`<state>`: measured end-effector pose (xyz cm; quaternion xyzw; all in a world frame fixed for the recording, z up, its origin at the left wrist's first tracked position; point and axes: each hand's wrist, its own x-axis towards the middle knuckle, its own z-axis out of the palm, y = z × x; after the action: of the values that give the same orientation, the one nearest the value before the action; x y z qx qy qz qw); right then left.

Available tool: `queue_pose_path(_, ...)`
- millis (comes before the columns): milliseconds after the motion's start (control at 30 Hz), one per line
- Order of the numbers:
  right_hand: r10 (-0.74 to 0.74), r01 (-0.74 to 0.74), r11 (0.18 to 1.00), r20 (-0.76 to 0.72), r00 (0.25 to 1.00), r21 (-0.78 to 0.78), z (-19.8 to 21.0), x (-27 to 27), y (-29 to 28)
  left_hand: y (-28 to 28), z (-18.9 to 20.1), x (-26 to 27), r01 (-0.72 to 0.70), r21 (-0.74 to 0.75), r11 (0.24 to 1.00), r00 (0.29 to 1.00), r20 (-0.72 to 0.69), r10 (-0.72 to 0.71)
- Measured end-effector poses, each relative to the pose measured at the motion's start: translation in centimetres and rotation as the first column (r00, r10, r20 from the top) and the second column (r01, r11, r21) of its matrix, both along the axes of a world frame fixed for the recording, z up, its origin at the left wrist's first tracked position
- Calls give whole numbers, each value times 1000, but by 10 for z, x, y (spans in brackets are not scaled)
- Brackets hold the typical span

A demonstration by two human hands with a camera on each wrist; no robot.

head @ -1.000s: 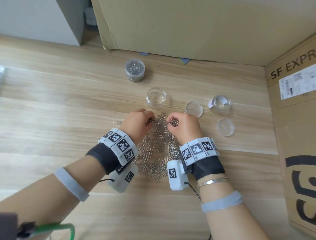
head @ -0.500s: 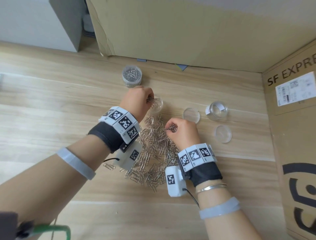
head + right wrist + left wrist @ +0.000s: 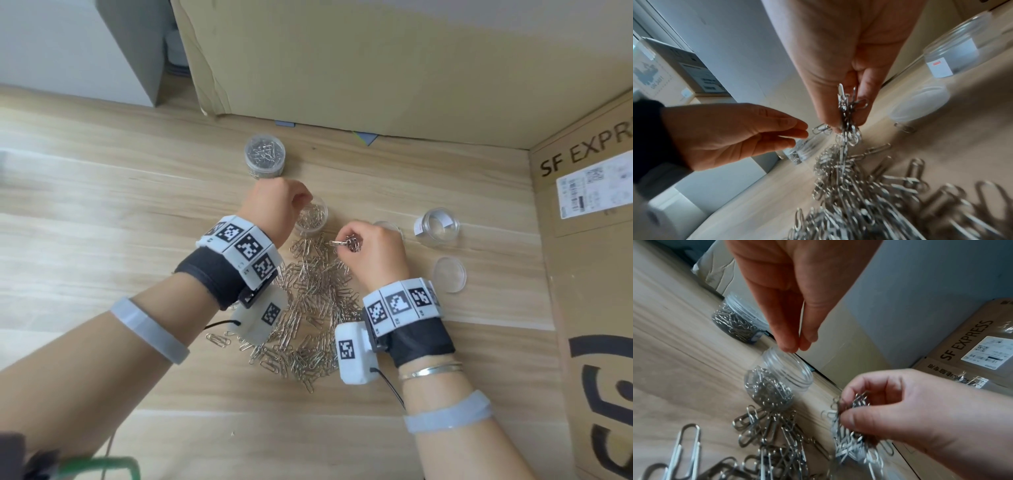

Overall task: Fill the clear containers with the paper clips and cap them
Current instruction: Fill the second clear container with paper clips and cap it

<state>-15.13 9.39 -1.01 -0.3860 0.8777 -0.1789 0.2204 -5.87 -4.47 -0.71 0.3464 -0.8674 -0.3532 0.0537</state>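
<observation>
A pile of silver paper clips [image 3: 308, 308] lies on the wooden table between my wrists. Just beyond it stands an uncapped clear container [image 3: 311, 219] [image 3: 777, 382], partly filled with clips. My left hand [image 3: 305, 198] [image 3: 797, 345] hovers over its mouth, fingers straight, pointing down and holding nothing. My right hand [image 3: 346, 241] [image 3: 846, 116] pinches a bunch of clips just above the pile's far end. A capped container full of clips [image 3: 264, 160] stands further back. An empty labelled container [image 3: 438, 226] and a loose lid [image 3: 449, 274] sit to the right.
A second lid [image 3: 390, 228] lies partly hidden behind my right hand. A large cardboard box [image 3: 342, 68] closes off the back and an SF EXPRESS box [image 3: 582, 274] stands along the right. A stray clip [image 3: 217, 340] lies left of the pile.
My left hand carried clips from the pile up to the open container and let them go into it. My right hand stayed near the pile, still holding its bunch.
</observation>
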Motion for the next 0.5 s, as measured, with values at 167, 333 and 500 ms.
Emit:
queue_pose_path(167,-48,43,993,-47,998,-111,14,-6,-29,-5,-4,12,-106,2,994,994,20,106)
queue_pose_path(333,-50,31,977,-86,995,-212,16,-5,-59,-7,-13,25,-124,13,992,988,97,123)
queue_pose_path(500,8,-24,986,-97,995,-163,1,3,-68,-7,-14,34,-122,39,992,985,126,116)
